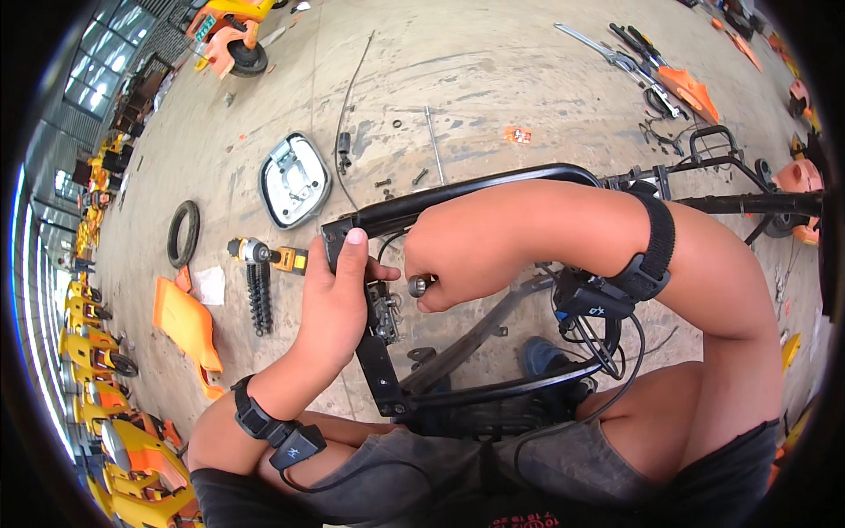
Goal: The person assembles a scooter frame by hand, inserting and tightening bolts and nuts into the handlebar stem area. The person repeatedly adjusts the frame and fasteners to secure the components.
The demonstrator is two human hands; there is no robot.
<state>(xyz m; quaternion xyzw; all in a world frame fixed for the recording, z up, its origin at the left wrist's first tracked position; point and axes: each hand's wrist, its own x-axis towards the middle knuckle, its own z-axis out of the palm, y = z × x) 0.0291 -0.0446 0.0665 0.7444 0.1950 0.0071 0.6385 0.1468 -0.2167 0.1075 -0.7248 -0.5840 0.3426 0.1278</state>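
A black metal vehicle frame (380, 387) lies across in front of me, above my legs. My left hand (339, 290) is closed round the frame's left crossbar, with the thumb up by its far corner. Close beside it, inside the frame, my right hand (462, 255) is a fist round a tool of which only a round, hollow metal socket end (418, 286) shows. The rest of that tool is hidden in the fist. Between the hands and just below them, a small metal latch-like mechanism (385, 317) sits on the crossbar.
On the concrete floor to the left lie a yellow power tool (286, 259), a black coil spring (258, 299), a tyre (183, 234), an orange panel (187, 326) and a white-lined tray-like part (296, 182). Beyond the frame are a T-shaped rod (434, 145) and bolts (420, 176). Yellow scooters (145, 449) line the left.
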